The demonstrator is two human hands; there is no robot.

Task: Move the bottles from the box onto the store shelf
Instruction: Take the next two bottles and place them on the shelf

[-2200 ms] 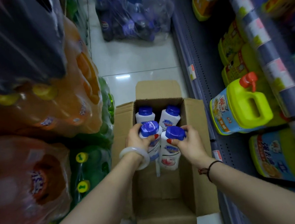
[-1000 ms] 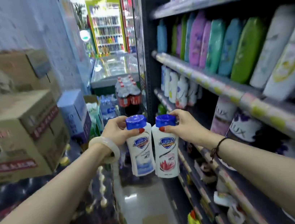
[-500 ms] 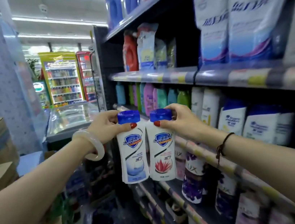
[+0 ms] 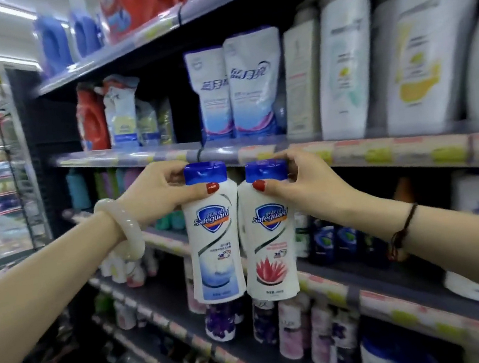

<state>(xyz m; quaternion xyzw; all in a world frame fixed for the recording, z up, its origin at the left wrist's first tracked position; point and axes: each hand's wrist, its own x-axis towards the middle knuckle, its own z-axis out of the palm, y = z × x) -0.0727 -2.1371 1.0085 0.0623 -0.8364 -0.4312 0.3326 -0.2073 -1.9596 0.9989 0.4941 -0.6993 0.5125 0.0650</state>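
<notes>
The store shelf [image 4: 397, 153] fills the right side in several tiers, with price strips along their edges. On the tier above the hands stand tall white bottles [image 4: 344, 62] with yellow and green label marks, their print too blurred to read. Beside them are two white-and-blue refill pouches [image 4: 237, 86] bearing Chinese writing.

Both forearms reach forward and upward in front of the shelf. The left Safeguard bottle [image 4: 215, 246] and the right Safeguard bottle [image 4: 267, 248] hang upright in the air, side by side, touching or nearly so, not on any tier. Each is white with a blue cap and a blue shield logo reading "Safeguard". The left label shows a blue wave, the right a pink lotus.

The left hand [image 4: 153, 193] grips its bottle at the cap and shoulder, thumb in front. The right hand [image 4: 303, 181] grips the other bottle the same way.

A pale bangle [image 4: 121, 225] circles the left wrist and a dark cord [image 4: 402, 232] the right. Both thumbnails are red.
</notes>
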